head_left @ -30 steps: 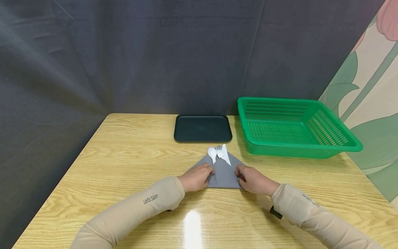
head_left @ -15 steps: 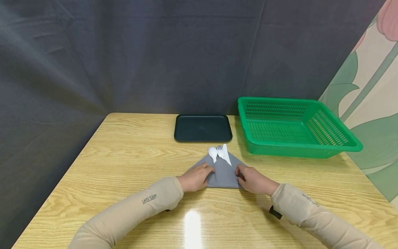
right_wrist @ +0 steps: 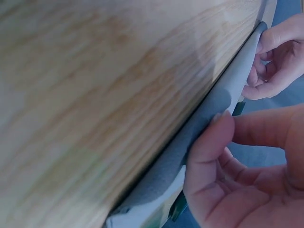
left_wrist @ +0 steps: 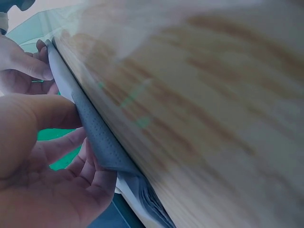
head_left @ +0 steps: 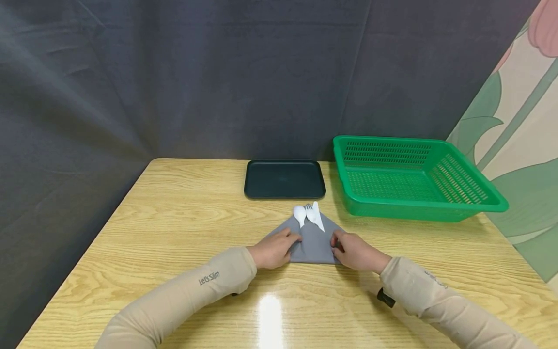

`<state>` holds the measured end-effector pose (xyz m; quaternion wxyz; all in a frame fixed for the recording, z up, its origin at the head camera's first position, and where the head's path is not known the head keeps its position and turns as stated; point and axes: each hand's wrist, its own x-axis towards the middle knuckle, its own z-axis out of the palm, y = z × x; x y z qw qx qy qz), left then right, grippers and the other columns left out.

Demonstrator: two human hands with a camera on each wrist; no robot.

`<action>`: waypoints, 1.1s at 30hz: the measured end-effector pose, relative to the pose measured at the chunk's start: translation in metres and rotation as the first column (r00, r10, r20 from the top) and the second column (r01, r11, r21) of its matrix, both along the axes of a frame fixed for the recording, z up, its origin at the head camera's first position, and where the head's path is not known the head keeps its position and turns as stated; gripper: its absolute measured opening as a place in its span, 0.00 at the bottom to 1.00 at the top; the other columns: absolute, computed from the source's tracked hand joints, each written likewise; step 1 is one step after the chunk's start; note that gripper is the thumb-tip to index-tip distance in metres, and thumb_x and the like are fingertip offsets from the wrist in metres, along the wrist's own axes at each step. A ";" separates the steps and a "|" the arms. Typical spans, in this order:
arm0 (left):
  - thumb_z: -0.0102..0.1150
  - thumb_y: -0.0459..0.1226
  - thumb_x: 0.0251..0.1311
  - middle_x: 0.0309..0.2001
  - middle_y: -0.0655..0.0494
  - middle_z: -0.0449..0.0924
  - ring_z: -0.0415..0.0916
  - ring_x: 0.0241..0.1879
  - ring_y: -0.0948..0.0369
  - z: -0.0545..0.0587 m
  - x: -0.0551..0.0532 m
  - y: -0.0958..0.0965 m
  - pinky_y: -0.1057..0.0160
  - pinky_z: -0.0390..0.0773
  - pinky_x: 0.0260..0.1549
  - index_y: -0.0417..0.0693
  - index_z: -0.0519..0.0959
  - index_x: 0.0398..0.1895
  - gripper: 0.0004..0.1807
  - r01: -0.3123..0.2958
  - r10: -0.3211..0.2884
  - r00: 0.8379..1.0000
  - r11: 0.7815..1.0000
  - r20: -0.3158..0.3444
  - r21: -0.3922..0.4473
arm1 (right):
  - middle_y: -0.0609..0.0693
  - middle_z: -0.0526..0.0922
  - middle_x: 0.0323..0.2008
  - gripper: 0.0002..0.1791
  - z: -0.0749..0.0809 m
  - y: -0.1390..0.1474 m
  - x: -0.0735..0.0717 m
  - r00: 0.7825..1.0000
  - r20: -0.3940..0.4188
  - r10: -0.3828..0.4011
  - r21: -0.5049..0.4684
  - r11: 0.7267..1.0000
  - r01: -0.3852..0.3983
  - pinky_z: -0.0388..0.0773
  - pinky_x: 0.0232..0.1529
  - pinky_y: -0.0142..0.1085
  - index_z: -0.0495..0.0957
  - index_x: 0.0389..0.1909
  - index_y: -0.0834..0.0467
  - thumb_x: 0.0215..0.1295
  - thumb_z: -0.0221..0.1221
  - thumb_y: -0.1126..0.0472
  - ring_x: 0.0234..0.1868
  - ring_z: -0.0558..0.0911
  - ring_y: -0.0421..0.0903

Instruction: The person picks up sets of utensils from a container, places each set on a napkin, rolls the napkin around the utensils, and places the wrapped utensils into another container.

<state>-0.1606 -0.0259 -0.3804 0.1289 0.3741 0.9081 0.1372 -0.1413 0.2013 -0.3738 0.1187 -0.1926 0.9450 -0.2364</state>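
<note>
A folded grey napkin [head_left: 315, 247] lies at the middle of the table, its far end a point and its near edge straight. Out of its fold stick the heads of a white plastic spoon [head_left: 299, 213], a fork [head_left: 310, 213] and a knife [head_left: 318, 218]; their handles are hidden. On the napkin's left side my left hand [head_left: 274, 248] holds the cloth between thumb and bent fingers. My right hand [head_left: 356, 249] pinches the right side, and in the right wrist view its thumb and forefinger meet at the napkin [right_wrist: 209, 123].
Behind the napkin a black tray [head_left: 285, 179] lies flat on the wooden table [head_left: 187, 208]. To the back right stands a green plastic basket [head_left: 418, 206] with slotted walls. A dark curtain [head_left: 244, 77] hangs along the table's far edge.
The heads of the spoon, fork and knife have shifted slightly to the right. Both hands stay almost where they were on the napkin.
</note>
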 end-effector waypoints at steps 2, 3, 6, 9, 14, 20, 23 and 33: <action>0.50 0.30 0.63 0.50 0.46 0.71 0.70 0.48 0.57 0.000 0.000 0.000 0.64 0.73 0.50 0.42 0.68 0.61 0.21 0.001 -0.001 1.000 1.000 0.006 0.002 | 0.47 0.68 0.19 0.03 0.000 0.000 0.000 1.000 0.008 -0.002 -0.003 1.000 0.002 0.62 0.23 0.28 0.69 0.31 0.60 0.62 0.53 0.69 0.21 0.65 0.39; 0.50 0.30 0.64 0.49 0.46 0.71 0.70 0.48 0.57 0.000 0.000 -0.001 0.64 0.73 0.50 0.42 0.68 0.61 0.21 0.000 0.000 1.000 1.000 0.010 0.006 | 0.47 0.69 0.19 0.03 0.000 0.000 0.000 1.000 0.012 -0.004 -0.004 1.000 0.004 0.62 0.23 0.28 0.69 0.31 0.60 0.62 0.53 0.69 0.21 0.65 0.39; 0.50 0.31 0.64 0.48 0.46 0.71 0.71 0.46 0.58 -0.001 -0.001 -0.001 0.64 0.74 0.48 0.42 0.68 0.60 0.20 -0.009 0.009 1.000 1.000 0.017 0.016 | 0.47 0.69 0.19 0.04 -0.002 0.001 -0.001 1.000 0.017 -0.007 -0.001 1.000 0.007 0.62 0.23 0.28 0.69 0.30 0.60 0.62 0.53 0.69 0.21 0.66 0.39; 0.50 0.34 0.66 0.50 0.47 0.72 0.71 0.47 0.59 -0.002 -0.001 0.001 0.64 0.74 0.48 0.43 0.69 0.60 0.20 -0.025 0.025 0.999 1.000 0.020 0.015 | 0.47 0.69 0.19 0.04 -0.003 0.002 -0.003 1.000 0.009 -0.001 0.008 1.000 0.001 0.62 0.24 0.28 0.69 0.29 0.60 0.61 0.54 0.69 0.22 0.66 0.39; 0.50 0.41 0.67 0.52 0.49 0.73 0.71 0.49 0.60 -0.004 -0.002 0.005 0.64 0.73 0.51 0.45 0.70 0.60 0.20 -0.048 0.048 0.999 0.999 -0.013 -0.020 | 0.46 0.68 0.19 0.04 -0.003 0.003 -0.004 1.000 -0.018 0.024 0.011 1.000 -0.024 0.62 0.24 0.27 0.69 0.28 0.60 0.60 0.54 0.70 0.22 0.65 0.38; 0.52 0.44 0.66 0.45 0.52 0.74 0.70 0.40 0.63 -0.004 -0.002 0.009 0.67 0.74 0.43 0.48 0.71 0.58 0.20 -0.076 0.073 0.996 0.995 -0.050 -0.061 | 0.47 0.69 0.19 0.05 -0.003 0.003 -0.004 0.998 -0.038 0.044 0.019 0.999 -0.043 0.62 0.24 0.27 0.69 0.28 0.60 0.59 0.54 0.71 0.22 0.65 0.38; 0.52 0.44 0.65 0.44 0.52 0.73 0.69 0.37 0.64 -0.005 -0.002 0.010 0.68 0.74 0.41 0.48 0.71 0.58 0.20 -0.079 0.075 0.996 0.995 -0.052 -0.061 | 0.47 0.70 0.20 0.05 -0.003 0.003 -0.003 0.998 -0.025 0.053 0.026 0.998 -0.052 0.63 0.24 0.27 0.69 0.29 0.61 0.59 0.55 0.70 0.22 0.66 0.38; 0.53 0.43 0.65 0.45 0.51 0.73 0.71 0.39 0.62 -0.004 -0.003 0.007 0.66 0.74 0.43 0.47 0.72 0.56 0.19 -0.066 0.065 0.997 0.997 -0.038 -0.029 | 0.47 0.70 0.22 0.06 0.000 0.007 -0.003 0.994 0.070 0.090 -0.002 0.996 -0.090 0.66 0.26 0.27 0.68 0.33 0.62 0.58 0.55 0.72 0.23 0.67 0.37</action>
